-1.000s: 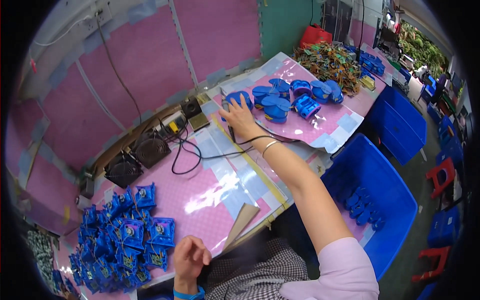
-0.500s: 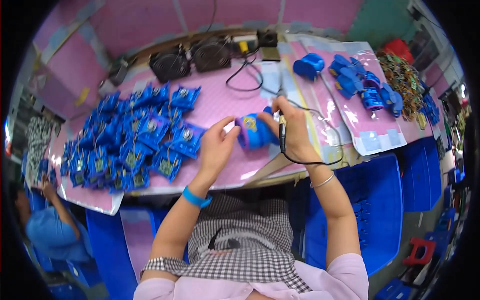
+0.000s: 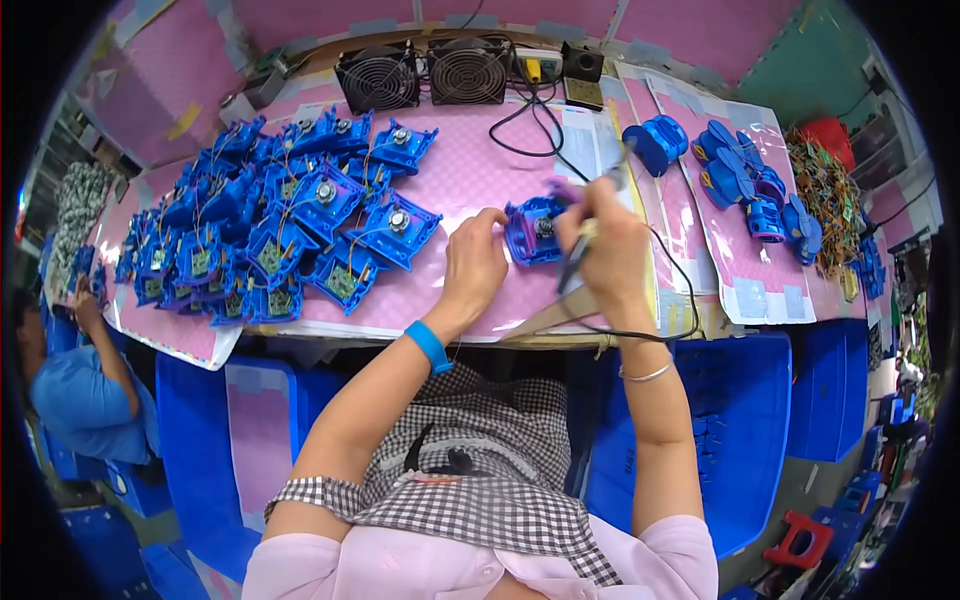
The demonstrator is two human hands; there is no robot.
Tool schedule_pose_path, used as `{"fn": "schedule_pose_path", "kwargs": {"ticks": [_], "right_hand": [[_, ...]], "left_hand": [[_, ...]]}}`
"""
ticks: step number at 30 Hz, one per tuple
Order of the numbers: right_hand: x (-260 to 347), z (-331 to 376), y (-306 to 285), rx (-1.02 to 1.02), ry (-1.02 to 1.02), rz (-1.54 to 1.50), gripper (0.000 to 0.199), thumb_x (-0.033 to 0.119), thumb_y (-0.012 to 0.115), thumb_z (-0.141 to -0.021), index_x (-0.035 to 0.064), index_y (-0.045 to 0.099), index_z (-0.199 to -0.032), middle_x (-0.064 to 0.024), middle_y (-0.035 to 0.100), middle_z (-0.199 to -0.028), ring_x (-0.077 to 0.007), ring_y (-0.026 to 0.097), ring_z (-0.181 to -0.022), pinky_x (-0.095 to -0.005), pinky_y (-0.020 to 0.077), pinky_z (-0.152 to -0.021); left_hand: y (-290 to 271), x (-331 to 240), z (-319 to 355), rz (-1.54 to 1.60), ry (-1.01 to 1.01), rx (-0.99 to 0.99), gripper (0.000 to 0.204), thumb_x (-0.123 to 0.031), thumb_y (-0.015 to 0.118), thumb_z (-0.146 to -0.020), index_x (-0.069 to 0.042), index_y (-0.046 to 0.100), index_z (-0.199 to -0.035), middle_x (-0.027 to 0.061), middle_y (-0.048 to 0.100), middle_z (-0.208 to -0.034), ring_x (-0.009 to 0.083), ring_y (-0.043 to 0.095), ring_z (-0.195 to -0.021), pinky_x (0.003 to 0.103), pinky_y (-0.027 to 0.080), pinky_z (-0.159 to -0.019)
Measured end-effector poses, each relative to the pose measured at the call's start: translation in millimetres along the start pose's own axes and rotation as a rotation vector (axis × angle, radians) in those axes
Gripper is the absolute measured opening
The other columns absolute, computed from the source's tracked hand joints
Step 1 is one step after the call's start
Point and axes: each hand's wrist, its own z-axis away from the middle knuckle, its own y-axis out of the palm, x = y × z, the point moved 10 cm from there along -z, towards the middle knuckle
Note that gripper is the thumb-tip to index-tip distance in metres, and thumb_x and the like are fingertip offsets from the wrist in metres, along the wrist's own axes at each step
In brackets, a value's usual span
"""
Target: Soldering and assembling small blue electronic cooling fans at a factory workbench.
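Observation:
A blue plastic part (image 3: 532, 230) with a round metal centre lies on the pink bench mat (image 3: 460, 180) in front of me. My left hand (image 3: 475, 262) rests on its left edge, fingers bent against it. My right hand (image 3: 605, 250) is closed around a pen-like corded tool (image 3: 578, 262) and sits at the part's right side. The tool's thin black cable (image 3: 660, 300) loops off to the right. A blue band is on my left wrist, a thin bangle on my right.
A big heap of similar blue parts (image 3: 280, 215) covers the mat's left side. Two black fans (image 3: 425, 72) stand at the back. More blue pieces (image 3: 735, 180) lie right, beside a pile of small components (image 3: 825, 195). Blue bins (image 3: 740, 430) sit below; another person (image 3: 75, 390) is at left.
My right hand came back from the far blue pieces to the bench centre with a blue part. Both hands now hold closer on that part, the tool in the right hand.

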Motion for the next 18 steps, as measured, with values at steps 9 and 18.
{"fn": "schedule_pose_path", "kwargs": {"ticks": [9,18], "right_hand": [[-60,48,-61,-0.33,0.315,-0.236,0.014,0.001,0.06,-0.077,0.0035,0.047,-0.079,-0.0025,0.046,-0.066,-0.0083,0.042,-0.054,-0.025,0.0346,-0.047],[-40,89,-41,-0.363,0.462,-0.433,0.02,0.002,0.064,-0.083,0.0089,0.045,-0.083,0.0038,0.039,-0.074,-0.006,0.036,-0.066,-0.0222,0.0321,-0.056]], "left_hand": [[-19,-54,22,-0.005,0.186,0.074,0.018,-0.012,0.068,-0.08,-0.005,0.066,-0.097,0.0146,0.059,-0.083,0.0362,0.06,-0.076,0.043,0.047,-0.065],[-64,-40,6,0.115,0.088,-0.295,0.01,-0.009,0.061,-0.088,0.001,0.064,-0.089,0.014,0.055,-0.077,0.028,0.054,-0.065,0.036,0.042,-0.058]]}}
